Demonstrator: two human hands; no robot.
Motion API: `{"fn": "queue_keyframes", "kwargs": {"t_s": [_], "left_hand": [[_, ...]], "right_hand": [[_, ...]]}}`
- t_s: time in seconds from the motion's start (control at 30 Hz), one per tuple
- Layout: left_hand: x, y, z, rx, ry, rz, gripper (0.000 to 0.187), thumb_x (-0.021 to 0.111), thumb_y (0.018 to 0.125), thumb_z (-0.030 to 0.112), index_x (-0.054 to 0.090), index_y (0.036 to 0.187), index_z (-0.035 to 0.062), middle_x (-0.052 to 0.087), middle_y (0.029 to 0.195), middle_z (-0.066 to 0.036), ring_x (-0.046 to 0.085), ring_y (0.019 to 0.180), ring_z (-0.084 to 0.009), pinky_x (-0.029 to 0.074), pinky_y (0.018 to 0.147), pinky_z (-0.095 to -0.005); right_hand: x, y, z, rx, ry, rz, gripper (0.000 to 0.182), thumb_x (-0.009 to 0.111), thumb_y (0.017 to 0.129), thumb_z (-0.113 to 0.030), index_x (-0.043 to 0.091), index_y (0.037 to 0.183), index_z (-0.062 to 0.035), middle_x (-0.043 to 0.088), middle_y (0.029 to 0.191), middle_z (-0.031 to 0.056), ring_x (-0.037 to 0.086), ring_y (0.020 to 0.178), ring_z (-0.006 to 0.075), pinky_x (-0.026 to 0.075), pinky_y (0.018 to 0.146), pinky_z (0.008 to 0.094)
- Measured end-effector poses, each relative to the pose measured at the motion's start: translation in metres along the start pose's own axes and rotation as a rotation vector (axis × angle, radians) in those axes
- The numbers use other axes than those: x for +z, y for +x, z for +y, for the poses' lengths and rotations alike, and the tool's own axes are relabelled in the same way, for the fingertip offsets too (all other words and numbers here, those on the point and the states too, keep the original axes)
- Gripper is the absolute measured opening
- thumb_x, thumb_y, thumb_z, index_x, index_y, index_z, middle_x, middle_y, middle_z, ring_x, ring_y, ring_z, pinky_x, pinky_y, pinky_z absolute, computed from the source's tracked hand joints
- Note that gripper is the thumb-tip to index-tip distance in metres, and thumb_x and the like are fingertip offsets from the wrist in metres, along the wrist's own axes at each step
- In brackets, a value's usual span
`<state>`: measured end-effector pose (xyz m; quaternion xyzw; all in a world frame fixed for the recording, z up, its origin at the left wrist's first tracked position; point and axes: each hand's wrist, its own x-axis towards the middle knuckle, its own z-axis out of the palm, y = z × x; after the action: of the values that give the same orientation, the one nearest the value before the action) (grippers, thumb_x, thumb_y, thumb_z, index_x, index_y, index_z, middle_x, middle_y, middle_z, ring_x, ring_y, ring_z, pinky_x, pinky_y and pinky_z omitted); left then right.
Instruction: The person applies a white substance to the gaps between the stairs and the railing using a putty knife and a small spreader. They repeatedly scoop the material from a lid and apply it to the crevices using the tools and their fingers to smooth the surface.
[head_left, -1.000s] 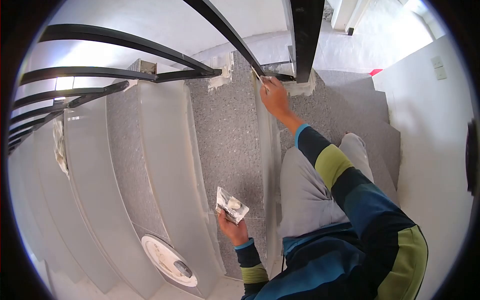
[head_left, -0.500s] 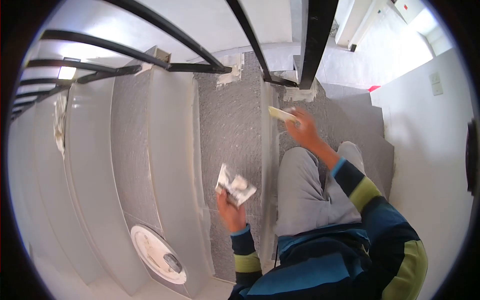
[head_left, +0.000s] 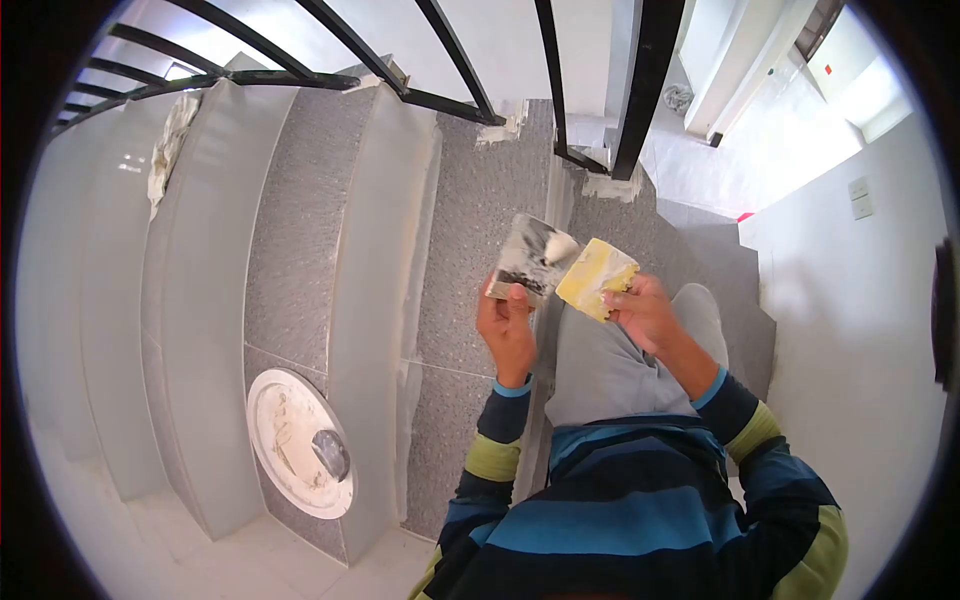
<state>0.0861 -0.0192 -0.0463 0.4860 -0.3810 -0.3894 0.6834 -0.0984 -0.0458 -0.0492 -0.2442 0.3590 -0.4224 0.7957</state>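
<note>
My left hand (head_left: 508,338) grips the lower edge of a flat grey plate (head_left: 520,262) smeared with white paste, thumb on top. A dab of white paste (head_left: 560,248) sits near the plate's right side. In my right hand (head_left: 652,318) is a flat yellow scraper (head_left: 598,278), with white paste across its face and on the fingertips. The scraper's left edge is right at the plate's right edge. Both tools are held up over the grey speckled stair tread (head_left: 468,215), just beyond my knees.
A black railing (head_left: 640,90) runs along the far side, with white paste patches (head_left: 612,188) at its post bases. A round white lid (head_left: 300,455) holding a dark, rounded object (head_left: 330,455) lies on a lower-left tread. A crumpled cloth (head_left: 172,150) lies farther left. A white wall (head_left: 840,270) stands right.
My left hand has raised the plate up and to the right. My right hand has brought the scraper down from near the post base to the plate. The view has shifted slightly.
</note>
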Motion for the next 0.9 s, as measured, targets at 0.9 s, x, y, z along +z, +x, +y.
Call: {"fn": "queue_keyframes", "kwargs": {"t_s": [0.9], "left_hand": [[-0.045, 0.0, 0.008, -0.466, -0.309, -0.092, 0.022, 0.04, 0.086, 0.008, 0.047, 0.106, -0.0004, 0.057, 0.095, -0.008, 0.061, 0.078, -0.014, 0.054, 0.065, -0.0272]], "right_hand": [[0.05, -0.009, -0.063, -1.257, -1.739, -0.421, 0.033, 0.061, 0.059, 0.0, 0.065, 0.091, -0.0077, 0.06, 0.088, 0.0062, 0.056, 0.093, 0.0267, 0.049, 0.079, 0.0363]]}}
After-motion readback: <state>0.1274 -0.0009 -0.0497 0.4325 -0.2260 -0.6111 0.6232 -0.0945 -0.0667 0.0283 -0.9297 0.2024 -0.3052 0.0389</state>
